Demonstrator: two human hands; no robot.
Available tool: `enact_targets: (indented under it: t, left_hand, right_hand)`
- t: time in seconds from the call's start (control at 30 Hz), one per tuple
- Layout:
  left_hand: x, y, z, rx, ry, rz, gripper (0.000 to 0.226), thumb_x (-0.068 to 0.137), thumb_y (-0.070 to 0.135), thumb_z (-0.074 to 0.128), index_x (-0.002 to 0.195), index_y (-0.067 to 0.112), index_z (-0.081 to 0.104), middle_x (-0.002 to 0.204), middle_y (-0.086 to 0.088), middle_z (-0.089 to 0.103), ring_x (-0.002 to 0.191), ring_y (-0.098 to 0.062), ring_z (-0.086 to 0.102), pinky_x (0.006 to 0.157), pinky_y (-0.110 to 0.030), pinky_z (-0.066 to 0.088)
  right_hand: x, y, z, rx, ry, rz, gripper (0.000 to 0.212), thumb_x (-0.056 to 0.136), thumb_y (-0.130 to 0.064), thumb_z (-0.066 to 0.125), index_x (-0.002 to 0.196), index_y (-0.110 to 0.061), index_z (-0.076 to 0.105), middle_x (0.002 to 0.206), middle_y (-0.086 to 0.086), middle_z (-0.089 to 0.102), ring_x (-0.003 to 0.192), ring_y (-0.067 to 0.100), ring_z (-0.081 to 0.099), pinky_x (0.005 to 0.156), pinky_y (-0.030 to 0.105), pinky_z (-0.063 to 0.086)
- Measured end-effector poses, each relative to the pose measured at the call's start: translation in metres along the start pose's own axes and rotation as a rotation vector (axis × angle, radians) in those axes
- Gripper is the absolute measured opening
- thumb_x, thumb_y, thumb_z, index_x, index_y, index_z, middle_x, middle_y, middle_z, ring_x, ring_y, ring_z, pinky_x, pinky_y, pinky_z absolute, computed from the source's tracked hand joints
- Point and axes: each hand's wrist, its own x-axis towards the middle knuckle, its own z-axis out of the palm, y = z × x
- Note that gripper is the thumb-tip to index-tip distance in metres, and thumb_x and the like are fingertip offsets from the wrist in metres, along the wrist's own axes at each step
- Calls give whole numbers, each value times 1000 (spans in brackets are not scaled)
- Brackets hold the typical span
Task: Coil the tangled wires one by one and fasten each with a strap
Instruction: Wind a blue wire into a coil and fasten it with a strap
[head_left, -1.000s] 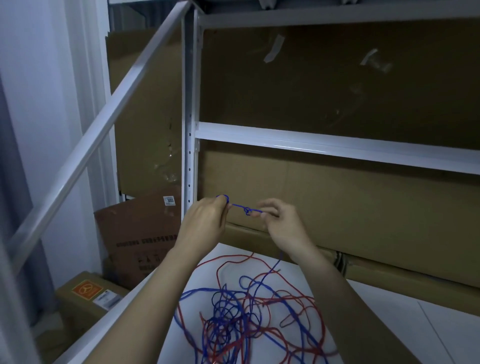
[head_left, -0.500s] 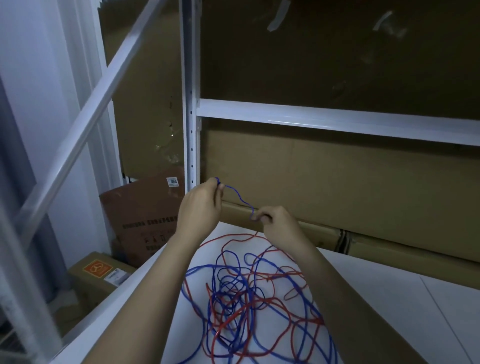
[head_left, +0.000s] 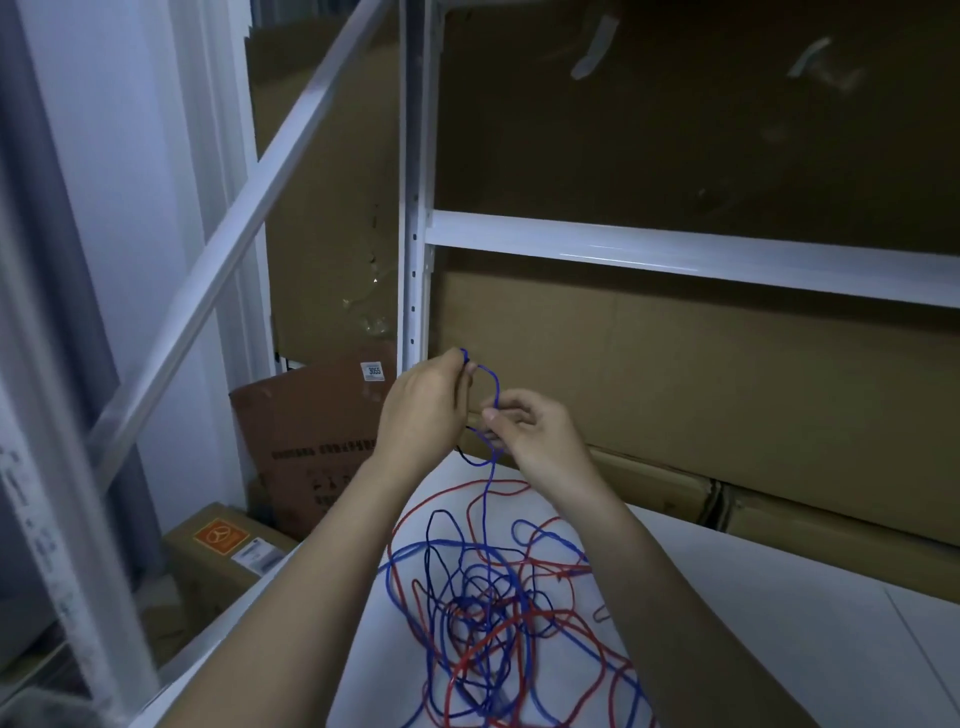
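A tangle of thin blue and red wires (head_left: 498, 613) lies on the white shelf board (head_left: 779, 639) below my arms. One blue wire (head_left: 487, 499) rises from the pile to my hands. My left hand (head_left: 423, 410) pinches the wire's end between thumb and fingertips, raised above the board. Just to its right and a little lower, my right hand (head_left: 535, 439) pinches the same blue wire. A small arch of wire runs between the two hands, and a loop hangs beneath them. No strap is visible.
A white metal rack post (head_left: 414, 208) and crossbeam (head_left: 691, 254) stand behind my hands. Large cardboard sheets (head_left: 727, 379) line the back. A diagonal white brace (head_left: 234, 228) crosses the left. Brown boxes (head_left: 311, 431) and an orange-labelled carton (head_left: 223, 545) sit lower left.
The blue wire was stretched short between my hands; my right hand has come closer to the left, and the wire now bows into an arch with a loop hanging below.
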Motion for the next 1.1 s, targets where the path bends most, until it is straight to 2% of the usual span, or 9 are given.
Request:
enact_targets:
  t: [0.17,0.27,0.33,0.5,0.63,0.77,0.87,0.97,1.1]
  left_hand:
    - [12,-8,-10,-8,38,21,27,101,21,43,75,12,39,70,-16,55,68,-38,50,57,-40,33]
    - [16,-13,-11,-17,31,17,27,101,22,42,76,12,40,71,-16,56,69,-37,51,56,-38,30]
    - [19,-16,-12,-33,32,-3,27,102,22,41,77,10,42,72,-16,57,70,-37,52,57,-37,29]
    - [28,-23,-22,-74,9,-26,31,103,24,38,76,9,39,65,-8,48,63,-31,48,55,-34,24]
    - [25,-39,-25,-110,1,-41,34,103,26,37,79,3,46,70,-13,55,66,-30,52,55,-39,35]
    - [9,-55,-25,-153,-87,-159,31,103,28,35,82,8,45,70,-5,51,66,-25,49,54,-34,32]
    - [-8,-57,-19,-360,-272,-223,32,103,31,36,85,7,48,72,-1,52,70,-22,50,60,-31,35]
    - [-29,-48,-24,-698,-478,-192,34,103,28,39,74,22,54,66,2,46,64,-12,45,67,-26,38]
    - [-46,-34,-49,-1219,-685,-173,40,103,16,34,70,17,55,64,-2,41,60,-12,40,63,-17,40]
  right_hand:
    - [6,1,-2,325,69,59,25,95,5,47,86,-11,64,75,2,66,66,7,68,75,23,55]
    - [12,-4,-2,536,100,139,24,97,2,44,88,-8,63,74,6,62,49,5,58,50,16,48]
    - [16,-10,-4,378,103,156,23,99,-2,43,87,-11,61,72,5,58,39,0,43,39,13,33]
    - [20,-10,-5,-315,81,52,23,97,-23,51,84,-8,62,60,-3,48,56,8,45,59,24,35]
    - [9,-6,-5,-678,83,6,33,94,-33,54,66,-16,48,55,-3,40,55,14,40,57,31,32]
    - [-6,-5,-7,-557,213,-134,24,95,-29,54,72,-23,60,55,-8,47,52,4,42,54,23,34]
    - [-3,-9,-5,-376,419,-297,16,95,-17,56,88,-19,70,77,-12,60,71,-1,55,64,13,39]
    - [10,-10,-3,-492,690,-422,17,95,-11,55,99,-10,72,91,-2,65,83,8,57,69,14,38]
    - [28,15,6,-695,599,-307,20,97,-18,53,107,-15,70,101,4,70,94,24,60,74,29,41]
